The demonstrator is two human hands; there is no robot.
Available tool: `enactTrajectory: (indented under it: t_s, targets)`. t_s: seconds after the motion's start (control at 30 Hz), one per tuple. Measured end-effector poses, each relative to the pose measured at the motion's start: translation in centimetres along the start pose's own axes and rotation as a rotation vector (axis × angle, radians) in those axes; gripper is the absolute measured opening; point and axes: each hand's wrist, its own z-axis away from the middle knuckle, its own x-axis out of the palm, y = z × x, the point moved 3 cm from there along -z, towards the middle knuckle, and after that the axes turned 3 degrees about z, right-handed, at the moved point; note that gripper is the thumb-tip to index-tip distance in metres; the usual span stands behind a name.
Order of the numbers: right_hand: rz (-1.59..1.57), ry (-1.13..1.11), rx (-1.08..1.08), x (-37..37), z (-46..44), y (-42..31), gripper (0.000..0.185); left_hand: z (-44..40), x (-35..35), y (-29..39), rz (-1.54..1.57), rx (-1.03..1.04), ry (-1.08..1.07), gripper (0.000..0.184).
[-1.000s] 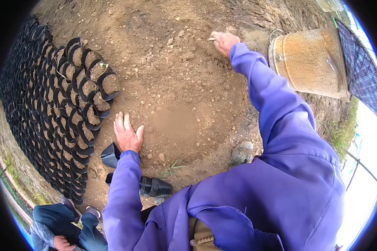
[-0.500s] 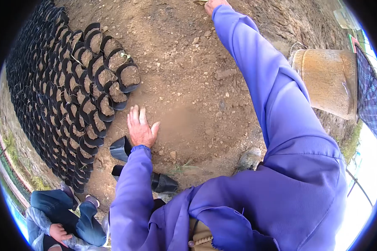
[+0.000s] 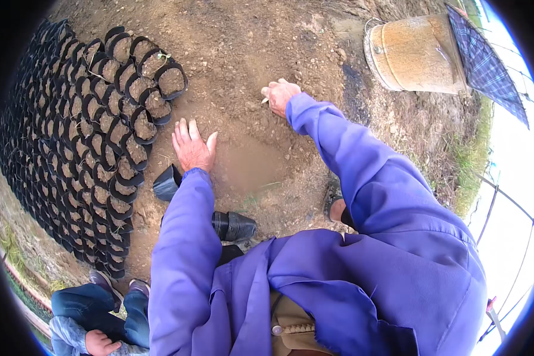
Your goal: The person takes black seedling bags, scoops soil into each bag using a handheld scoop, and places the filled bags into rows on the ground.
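Observation:
My left hand (image 3: 194, 148) is held palm down with its fingers stretched and apart, low over the brown soil (image 3: 243, 71). It holds nothing. My right hand (image 3: 280, 97) is closed near the middle of the soil, and a small pale tip pokes out by its fingers; what it grips I cannot make out. Left of my left hand stand tightly packed rows of black nursery bags (image 3: 172, 80) filled with soil. An unfilled black nursery bag (image 3: 167, 183) lies just below my left hand. More black bags (image 3: 234, 226), stacked together, lie near my feet.
A rusty bucket (image 3: 418, 53) stands on the ground at upper right, with a dark plaid cloth (image 3: 486, 56) at its far end. Another person (image 3: 101, 314) is at lower left, legs and one hand showing. Grass (image 3: 466, 166) edges the soil on the right.
My right hand has come back from the top edge toward the middle of the soil. My left hand stays spread. The view has shifted, so the bucket appears farther up and left.

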Motion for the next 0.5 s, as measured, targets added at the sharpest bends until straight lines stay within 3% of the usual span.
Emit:
enactTrajectory:
  t_s: [0.1, 0.17, 0.23, 0.27, 0.33, 0.37, 0.4, 0.5]
  targets:
    - [-0.076, -0.217, -0.101, 1.0, 3.8, -0.3, 0.019, 0.0, 0.0, 0.0, -0.005, 0.006, 0.013, 0.072]
    - [-0.196, 0.163, 0.047, -2.5, 4.1, 2.4, 0.021, -0.1, 0.2, 0.1, 0.009, 0.019, 0.021, 0.069]
    - [-0.270, 0.310, 0.375, -5.4, 2.3, 8.5, 0.022, 0.1, 0.3, -0.1, -0.013, 0.011, -0.012, 0.069]
    - [-0.051, 0.595, 0.310, -4.9, 2.4, 11.6, 0.021, 0.5, 0.4, 0.1, -0.014, 0.021, -0.019, 0.068]
    - [-0.006, 0.458, 0.563, -1.3, 1.8, 17.8, 0.020, 0.2, 0.5, 0.0, -0.029, 0.013, 0.004, 0.068]
    - [-0.104, 0.516, 0.527, 4.4, 0.1, 22.9, 0.021, 0.3, 0.5, -0.4, -0.048, 0.011, 0.008, 0.069]
    - [-0.136, 0.324, 0.673, 6.3, -0.7, 23.6, 0.023, 0.3, 0.6, -0.6, -0.063, 0.012, 0.013, 0.070]
    - [-0.145, 0.261, 0.300, 2.7, 3.4, 16.2, 0.025, 0.3, 1.1, 0.3, -0.077, 0.000, -0.002, 0.069]
